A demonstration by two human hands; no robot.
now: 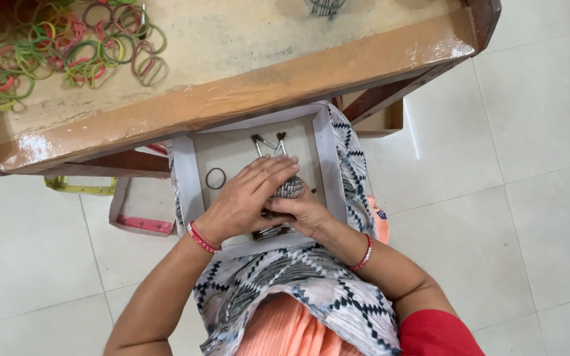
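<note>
Your left hand (242, 201) lay palm down, fingers extended and close together, over a tight bundle of dark metal hair clips (289, 189) inside the shallow white cardboard box (184, 178) on your lap. Your right hand (305, 212) was curled beneath it, closed around the lower end of the same bundle; exactly how its fingers gripped could not be told, because your left hand covered most of them. The ribbed grey end of the bundle showed between the two hands. Two loose dark metal hair clips (268, 144) lay splayed on the box floor just beyond your fingertips, and a single brown elastic hair band (216, 178) lay flat to the left of your left hand, apart from it. More dark clips (268, 232) showed under your wrists, near the box's front edge. You wore a red beaded bangle (202, 238) on the left wrist and another red bangle (364, 254) on the right. Beyond the box stood a low brown tape-edged tray (285, 76), and in its far left corner sat a pile of green, pink and yellow elastic hair bands (67, 46), well apart from both hands.
</note>
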